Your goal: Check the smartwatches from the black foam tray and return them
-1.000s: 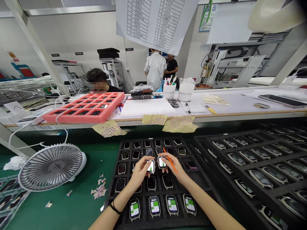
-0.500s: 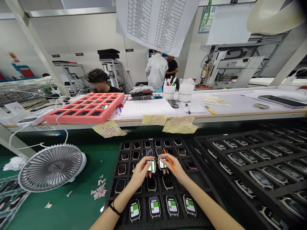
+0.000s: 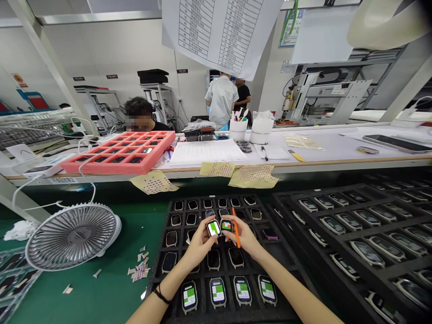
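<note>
head cam | left hand (image 3: 198, 244) pinching a green-screen smartwatch (image 3: 213, 228) | right hand (image 3: 243, 238) gripping a second smartwatch (image 3: 227, 225) plus an orange stick (image 3: 236, 229) | both right above a black foam tray (image 3: 158, 275)

I'm on an electronics assembly floor: smartwatches (image 3: 218, 291) lined up in black foam trays (image 3: 157, 279), an automated benchtop machine (image 3: 332, 87) past the long workbench (image 3: 324, 150).

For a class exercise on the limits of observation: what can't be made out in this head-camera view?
Head view:
The smartwatch in the left hand: its back is hidden by the fingers.
The smartwatch in the right hand: screen details are too small.
The hanging printed table: cut off by the top edge, print too small.
The paper sheet on the bench: writing too small.
</note>
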A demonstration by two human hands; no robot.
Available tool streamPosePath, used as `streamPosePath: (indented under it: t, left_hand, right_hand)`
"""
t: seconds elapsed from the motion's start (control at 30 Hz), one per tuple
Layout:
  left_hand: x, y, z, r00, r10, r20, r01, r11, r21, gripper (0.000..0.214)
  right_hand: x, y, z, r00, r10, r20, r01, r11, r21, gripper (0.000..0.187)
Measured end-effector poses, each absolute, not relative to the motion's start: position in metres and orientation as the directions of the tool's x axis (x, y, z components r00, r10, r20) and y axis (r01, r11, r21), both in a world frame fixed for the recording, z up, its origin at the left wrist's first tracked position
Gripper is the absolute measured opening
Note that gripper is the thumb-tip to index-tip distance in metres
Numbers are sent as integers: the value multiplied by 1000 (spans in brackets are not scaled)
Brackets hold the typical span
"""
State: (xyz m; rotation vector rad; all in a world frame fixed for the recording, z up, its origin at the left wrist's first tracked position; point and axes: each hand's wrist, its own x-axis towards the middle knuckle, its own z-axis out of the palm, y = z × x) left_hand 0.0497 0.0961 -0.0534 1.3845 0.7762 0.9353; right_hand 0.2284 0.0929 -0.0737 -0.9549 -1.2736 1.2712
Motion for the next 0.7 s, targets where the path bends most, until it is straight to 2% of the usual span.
streamPosePath:
  t: [0.2, 0.37, 0.5, 0.7]
  left_hand:
    - [50, 97, -52, 422, 903, 88, -93, -53, 994, 50]
    - [48, 97, -45, 411, 908, 79, -25, -76, 997, 41]
    - [47, 97, -45, 410, 910, 58, 20, -72, 997, 41]
    - [49, 97, -45, 397, 916, 53, -1, -58, 998, 42]
  right_hand:
    - [228, 92, -67, -64, 993, 95, -107, 88, -990, 39]
    - [228, 92, -63, -35, 997, 66, -77, 63, -995, 38]
    - [229, 91, -63, -32, 998, 58, -68, 55, -996, 38]
    - [227, 90, -65, -77, 993, 86, -129, 76, -989, 38]
